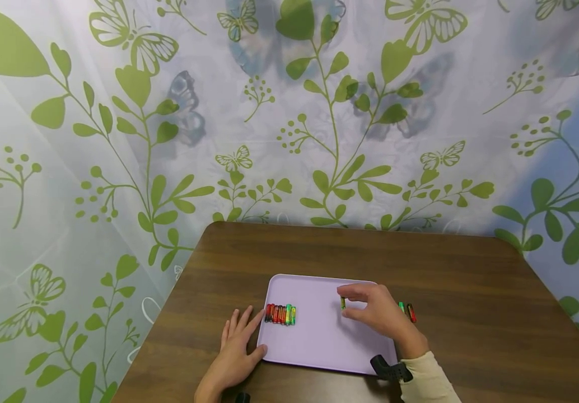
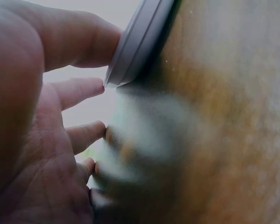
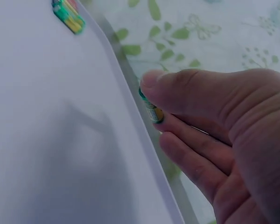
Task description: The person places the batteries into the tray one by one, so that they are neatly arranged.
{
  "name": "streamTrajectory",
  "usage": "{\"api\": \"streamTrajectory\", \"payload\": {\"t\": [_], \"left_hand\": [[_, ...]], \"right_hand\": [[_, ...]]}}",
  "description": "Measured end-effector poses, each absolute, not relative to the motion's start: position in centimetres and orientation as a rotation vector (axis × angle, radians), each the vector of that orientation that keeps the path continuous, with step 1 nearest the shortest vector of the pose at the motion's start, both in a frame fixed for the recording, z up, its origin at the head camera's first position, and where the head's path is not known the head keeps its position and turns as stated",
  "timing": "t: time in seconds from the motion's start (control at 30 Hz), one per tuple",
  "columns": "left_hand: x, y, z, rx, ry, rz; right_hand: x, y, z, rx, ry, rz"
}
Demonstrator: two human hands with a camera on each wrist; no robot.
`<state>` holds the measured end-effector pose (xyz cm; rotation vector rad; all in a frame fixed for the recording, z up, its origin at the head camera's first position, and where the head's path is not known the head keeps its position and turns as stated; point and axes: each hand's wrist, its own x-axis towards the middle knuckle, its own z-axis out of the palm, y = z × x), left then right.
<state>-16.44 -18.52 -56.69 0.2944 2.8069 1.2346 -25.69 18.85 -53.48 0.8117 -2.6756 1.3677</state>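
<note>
A light purple tray (image 1: 320, 347) lies on the table. My right hand (image 1: 377, 313) holds a green-and-yellow battery (image 1: 342, 303) upright above its right half, pinched between thumb and fingers. The same battery (image 3: 152, 109) shows between thumb and fingers in the right wrist view. Side by side near the tray's left edge lies a row of several red and green batteries (image 1: 280, 314). My left hand (image 1: 236, 355) rests with spread fingers at that edge, its thumb touching the tray rim (image 2: 135, 42) in the left wrist view.
Just right of the tray, partly behind my right hand, a red-and-black battery (image 1: 411, 313) and a green battery (image 1: 401, 307) lie on the brown wooden table (image 1: 471, 291). A leaf-patterned curtain (image 1: 269, 123) hangs behind the table's far edge.
</note>
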Motion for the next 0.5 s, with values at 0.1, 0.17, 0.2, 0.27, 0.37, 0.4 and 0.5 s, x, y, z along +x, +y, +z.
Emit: {"api": "streamTrajectory", "payload": {"t": [0.1,0.17,0.2,0.27,0.37,0.4,0.5], "left_hand": [[-16.5,-18.5,-56.6,0.295,2.807,1.237],[-16.5,-18.5,-56.6,0.301,2.804,1.244],[-16.5,-18.5,-56.6,0.304,2.802,1.247],[-16.5,-18.5,-56.6,0.31,2.801,1.246],[-16.5,-18.5,-56.7,0.311,2.8,1.243],[-16.5,-18.5,-56.7,0.31,2.801,1.24],[-16.4,-18.5,-56.7,0.308,2.803,1.241]], "right_hand": [[-25.7,17.4,-53.6,0.822,-2.694,1.352],[-25.6,16.4,-53.8,0.836,-2.702,1.341],[-25.6,15.9,-53.8,0.844,-2.706,1.331],[-25.6,15.1,-54.0,0.859,-2.704,1.339],[-25.6,13.9,-54.2,0.887,-2.7,1.366],[-25.7,13.5,-54.2,0.898,-2.698,1.38],[-25.7,12.5,-54.5,0.922,-2.698,1.414]]}}
